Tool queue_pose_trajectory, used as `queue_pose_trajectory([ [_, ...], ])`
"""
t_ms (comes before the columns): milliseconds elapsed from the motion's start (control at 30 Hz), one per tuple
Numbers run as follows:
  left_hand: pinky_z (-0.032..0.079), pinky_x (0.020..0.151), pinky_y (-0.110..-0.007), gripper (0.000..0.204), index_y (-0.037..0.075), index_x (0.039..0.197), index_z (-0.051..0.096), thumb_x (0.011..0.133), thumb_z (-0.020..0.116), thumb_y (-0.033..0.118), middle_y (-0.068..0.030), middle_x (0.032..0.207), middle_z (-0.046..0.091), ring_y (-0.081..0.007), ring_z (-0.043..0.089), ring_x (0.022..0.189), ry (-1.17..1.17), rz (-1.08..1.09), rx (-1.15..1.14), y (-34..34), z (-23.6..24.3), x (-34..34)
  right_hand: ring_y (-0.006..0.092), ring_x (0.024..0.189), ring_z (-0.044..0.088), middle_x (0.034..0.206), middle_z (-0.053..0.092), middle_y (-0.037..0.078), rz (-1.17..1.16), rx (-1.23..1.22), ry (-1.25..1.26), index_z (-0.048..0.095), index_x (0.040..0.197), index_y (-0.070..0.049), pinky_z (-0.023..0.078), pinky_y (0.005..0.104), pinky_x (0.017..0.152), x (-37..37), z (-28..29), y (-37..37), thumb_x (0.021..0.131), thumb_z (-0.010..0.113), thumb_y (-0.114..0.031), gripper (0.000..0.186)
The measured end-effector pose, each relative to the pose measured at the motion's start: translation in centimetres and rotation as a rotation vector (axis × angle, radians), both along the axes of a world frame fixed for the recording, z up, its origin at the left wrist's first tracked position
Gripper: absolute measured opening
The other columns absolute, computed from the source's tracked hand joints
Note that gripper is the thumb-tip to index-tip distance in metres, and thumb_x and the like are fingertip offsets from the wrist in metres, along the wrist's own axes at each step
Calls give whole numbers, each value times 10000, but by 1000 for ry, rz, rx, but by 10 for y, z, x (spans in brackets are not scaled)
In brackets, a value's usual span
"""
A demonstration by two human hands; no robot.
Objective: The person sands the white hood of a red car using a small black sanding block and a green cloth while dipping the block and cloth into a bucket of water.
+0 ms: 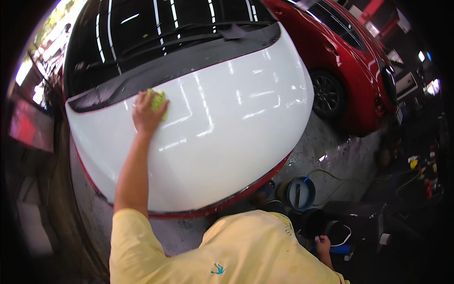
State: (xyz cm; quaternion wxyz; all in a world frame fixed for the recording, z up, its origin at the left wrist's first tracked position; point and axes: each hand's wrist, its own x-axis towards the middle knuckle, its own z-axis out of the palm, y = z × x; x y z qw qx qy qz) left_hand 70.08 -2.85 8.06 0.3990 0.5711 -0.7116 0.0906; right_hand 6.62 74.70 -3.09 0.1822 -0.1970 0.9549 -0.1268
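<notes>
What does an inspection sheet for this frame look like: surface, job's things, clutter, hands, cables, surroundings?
Surface: white car hood, glossy, with light reflections and a red lower edge.
Job's things: yellow-green cloth pressed flat on the hood near the windshield.
Clutter: blue bucket and small items on the wet floor to the right.
Hands: left hand on the cloth, arm stretched out; right hand low at the person's side, touching a dark container; grip unclear.
Cables: a thin hose or cord runs across the floor by the bucket.
Surroundings: red car parked beside; dim workshop at the right.
</notes>
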Motion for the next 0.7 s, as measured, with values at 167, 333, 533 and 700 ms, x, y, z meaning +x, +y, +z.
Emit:
queue_pose_trajectory([
  [167,515,1161,-491,394,85,1197,770,891,864,315,-169,1398,709,-411,628,1371,16,-61,83,-28,4,-159,374,1038,786,1090,803,230,114,331,-167,786,1136,-5,602,460,932,-57,-54,-2,838,904,-413,519],
  [333,497,1170,-499,410,64,1236,708,887,834,239,-212,1456,663,-421,611,1396,-25,-134,168,-90,16,-347,382,984,774,1026,789,226,248,55,-87,752,1058,-6,600,473,901,-191,-109,-110,853,889,-390,456],
  [533,433,1236,-471,402,88,1238,660,897,816,233,-123,1399,646,-364,533,1473,-110,-191,304,-174,21,-528,251,1023,748,1120,783,167,280,-206,-255,692,1262,18,577,394,945,-278,-81,-366,974,817,-134,350],
  [700,485,1162,-455,346,96,1208,679,926,802,252,-130,1329,655,-351,609,1344,-218,-237,341,-240,26,-641,279,1069,739,1160,772,182,295,-280,-269,680,1325,22,563,406,978,-342,-40,-415,960,795,-111,405],
])
